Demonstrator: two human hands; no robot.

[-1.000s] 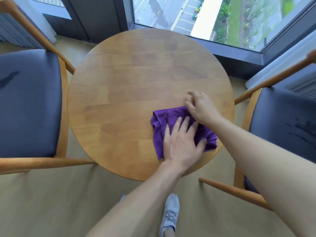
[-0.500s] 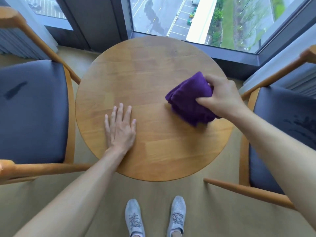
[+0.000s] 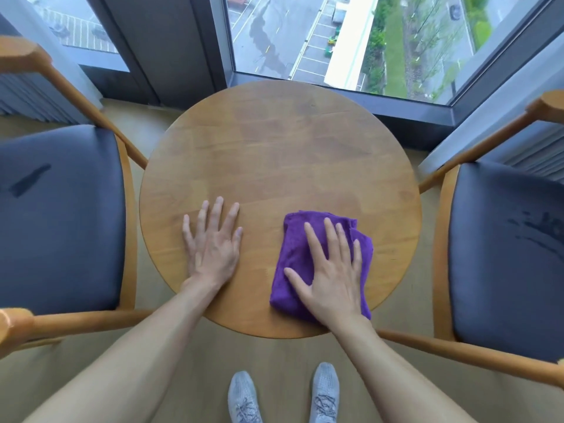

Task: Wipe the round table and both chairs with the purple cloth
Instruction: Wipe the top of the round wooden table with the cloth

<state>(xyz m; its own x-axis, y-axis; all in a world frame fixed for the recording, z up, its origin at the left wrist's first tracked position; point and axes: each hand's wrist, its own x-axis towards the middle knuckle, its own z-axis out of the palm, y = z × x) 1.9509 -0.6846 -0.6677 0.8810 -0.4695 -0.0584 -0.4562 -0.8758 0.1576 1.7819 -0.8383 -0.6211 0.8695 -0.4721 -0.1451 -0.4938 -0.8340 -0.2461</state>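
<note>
The round wooden table (image 3: 274,141) stands in front of me. The folded purple cloth (image 3: 293,254) lies on its near right part. My right hand (image 3: 331,270) presses flat on the cloth, fingers spread. My left hand (image 3: 212,242) rests flat on the bare wood at the near left, holding nothing. A chair with a dark padded seat (image 3: 58,215) stands on the left, a second one (image 3: 506,254) on the right. Both seats show dark streaks.
Wooden armrests (image 3: 91,319) of the left chair and armrests (image 3: 457,352) of the right chair reach toward the table's near edge. Large windows (image 3: 335,38) rise behind the table. My grey shoes (image 3: 283,395) stand on the floor below.
My right hand has lowered the bunched cloth from above the table's right side onto the near right surface and flattened on it. My left hand has stayed flat on the table.
</note>
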